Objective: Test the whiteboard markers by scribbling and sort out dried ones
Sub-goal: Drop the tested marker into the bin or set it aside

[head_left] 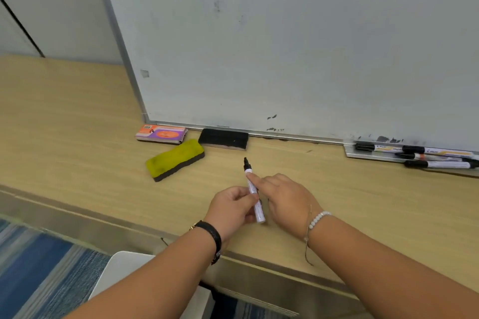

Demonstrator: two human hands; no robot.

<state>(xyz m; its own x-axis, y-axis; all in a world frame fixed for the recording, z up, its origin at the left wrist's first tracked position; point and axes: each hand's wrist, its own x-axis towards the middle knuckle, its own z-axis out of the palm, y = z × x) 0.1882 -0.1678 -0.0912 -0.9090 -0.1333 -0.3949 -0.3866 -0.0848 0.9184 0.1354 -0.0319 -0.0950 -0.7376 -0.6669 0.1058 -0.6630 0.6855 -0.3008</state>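
- Two hands meet on one marker (251,187), held low over the tabletop (77,111) near its front edge, in front of the whiteboard (285,46).
- Marker: white barrel, black tip uncapped, pointing away toward the board, not touching it.
- Left hand (233,208): fingers curled round the lower barrel, thumb on top, clamped on it. Black band on the wrist.
- Right hand (287,202): index finger stretched out with its tip on the upper barrel, other fingers curled under. Thumb hidden, so cannot tell if it pinches or only touches. White bead bracelet on the wrist.
- Whiteboard stands on the tabletop; a few dark smudges near its bottom edge.
- Three erasers lie at the board's lower left: orange-and-purple eraser (162,133) and black eraser (223,138) against the frame, yellow eraser (175,159) just in front, angled.
- Far right: metal tray (363,155) at the board's foot, with three capped markers (438,164) lying lengthwise on or at it, well apart from the hands.
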